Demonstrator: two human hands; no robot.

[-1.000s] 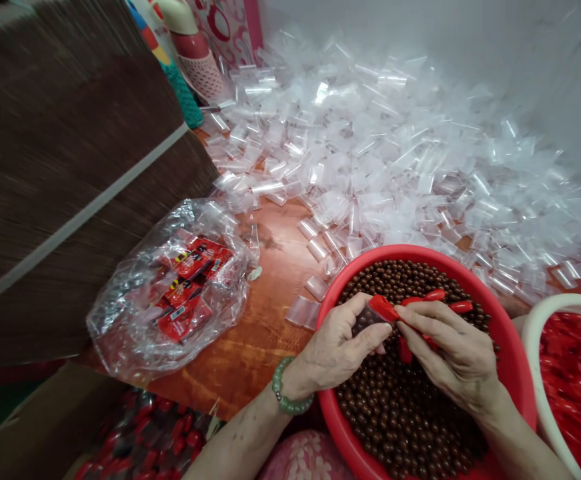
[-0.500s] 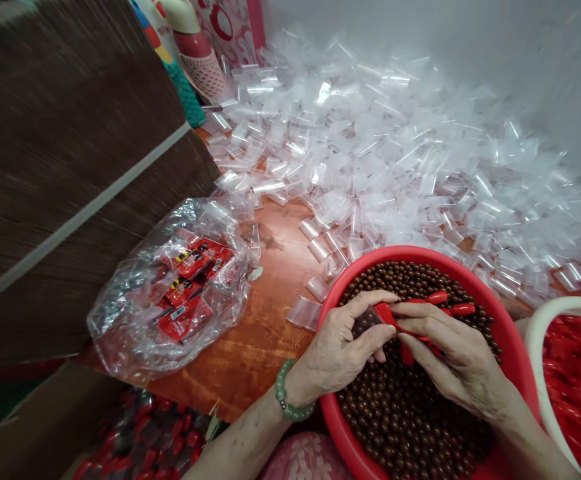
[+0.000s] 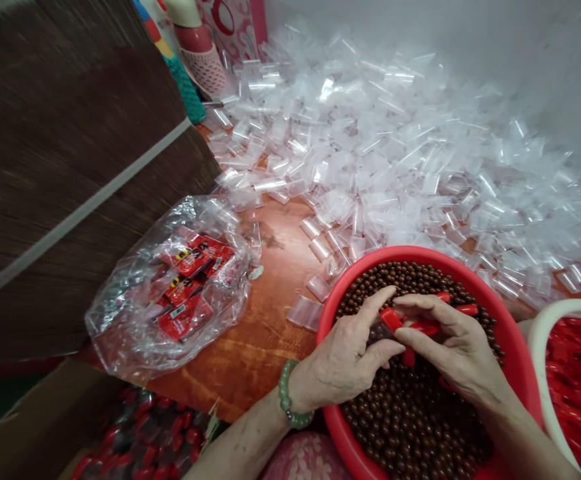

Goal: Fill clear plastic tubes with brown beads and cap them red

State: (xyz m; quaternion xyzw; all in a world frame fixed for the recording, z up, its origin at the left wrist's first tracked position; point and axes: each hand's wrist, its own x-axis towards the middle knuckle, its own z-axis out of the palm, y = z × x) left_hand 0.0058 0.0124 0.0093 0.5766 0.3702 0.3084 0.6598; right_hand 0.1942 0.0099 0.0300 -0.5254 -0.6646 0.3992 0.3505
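My left hand (image 3: 337, 360), with a green bead bracelet (image 3: 286, 393) at its wrist, is closed round a small clear container (image 3: 379, 332) with dark brown balls inside. A red cap (image 3: 390, 319) sits at the container's right end. My right hand (image 3: 463, 350) has its thumb and fingers closed at the cap, around further red plastic pieces (image 3: 423, 327), partly hidden by the fingers. Both hands are over a red tub (image 3: 415, 252) of shiny brown balls (image 3: 410, 427). Several more red pieces (image 3: 465, 309) lie on the balls behind my right hand.
A white tub (image 3: 536, 347) of red plastic pieces (image 3: 577, 387) stands at right. Clear plastic sleeves (image 3: 350, 160) cover the back of the table (image 3: 250, 347). At left are a clear bag (image 3: 115, 327) with red cards, strapped brown cardboard (image 3: 70, 120) and a box of red-capped containers (image 3: 145, 440).
The red cap has turned and shows more between my hands. My right thumb has moved up to the cap, and its fingers have bent closer. The left hand keeps its hold.
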